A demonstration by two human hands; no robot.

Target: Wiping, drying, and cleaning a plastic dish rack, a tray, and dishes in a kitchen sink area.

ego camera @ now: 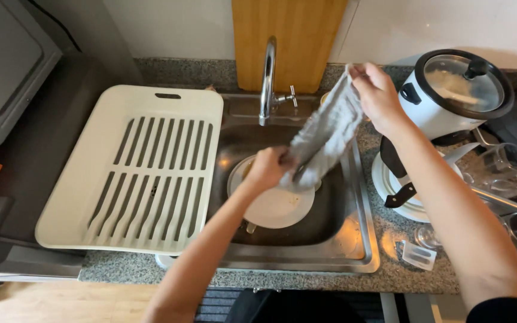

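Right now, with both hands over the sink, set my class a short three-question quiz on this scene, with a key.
1. True or false: both hands grip the grey cloth.
2. Which lies in the sink under the cloth? A) a white plate B) a glass C) a knife
3. On which side of the sink does the cream rack sit?

Key
1. True: the left hand holds its lower end, the right hand its upper end.
2. A, the plate.
3. The person's left; the rice cooker stands on the right.
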